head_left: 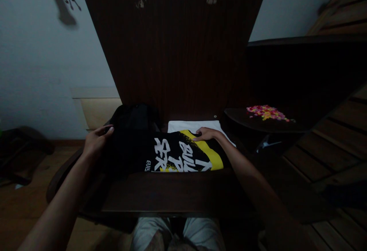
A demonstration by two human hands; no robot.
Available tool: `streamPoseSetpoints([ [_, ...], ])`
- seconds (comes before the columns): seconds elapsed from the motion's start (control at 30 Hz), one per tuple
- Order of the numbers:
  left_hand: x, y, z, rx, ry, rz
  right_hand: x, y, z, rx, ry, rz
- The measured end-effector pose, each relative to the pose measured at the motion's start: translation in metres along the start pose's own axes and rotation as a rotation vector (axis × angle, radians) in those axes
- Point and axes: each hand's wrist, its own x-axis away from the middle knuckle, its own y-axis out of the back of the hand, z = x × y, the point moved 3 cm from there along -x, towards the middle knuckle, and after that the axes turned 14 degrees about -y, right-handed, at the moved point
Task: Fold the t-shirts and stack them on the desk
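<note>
A black T-shirt [174, 153] with white lettering and a yellow band lies folded on a dark wooden seat [172, 193]. My left hand [97, 140] grips the shirt's dark left edge, fingers curled over the cloth. My right hand [207, 133] rests on the shirt's far right corner, fingers pressed down on the yellow band. Under and behind the shirt lies a folded white cloth [197, 126]. A dark bundle of fabric [134, 119] sits just behind the shirt's left part.
A tall dark wooden chair back [172, 52] rises behind the seat. At the right a dark armrest holds a patch of pink and yellow bits [266, 112]. Wooden slats [338, 136] run along the right. A pale wall [37, 60] is at the left. My light trousers [177, 235] show below.
</note>
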Motion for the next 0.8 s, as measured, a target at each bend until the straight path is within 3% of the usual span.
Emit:
streamPoseSetpoints([
  [0.1, 0.004, 0.003, -0.006, 0.155, 0.209, -0.021, 0.011, 0.006, -0.005, -0.034, 0.006, -0.015],
  [0.17, 0.004, 0.005, -0.01, 0.232, 0.228, -0.033, 0.021, 0.008, -0.003, -0.059, 0.023, -0.011],
  [0.3, -0.001, 0.015, -0.021, 0.319, 0.15, -0.003, 0.051, 0.027, 0.008, -0.173, 0.136, 0.013],
  [0.4, -0.005, 0.032, -0.036, 0.145, 0.044, -0.046, 0.077, 0.054, 0.016, -0.22, 0.167, -0.052],
  [0.53, -0.009, 0.043, -0.052, 0.118, -0.109, 0.05, 0.102, 0.079, 0.024, -0.196, 0.19, -0.143],
  [0.63, -0.01, 0.046, -0.05, 0.18, -0.19, 0.026, 0.115, 0.084, 0.03, -0.194, 0.219, -0.253],
  [0.8, -0.007, 0.048, -0.041, 0.343, -0.202, -0.079, 0.134, 0.077, 0.036, -0.304, 0.317, -0.137],
])
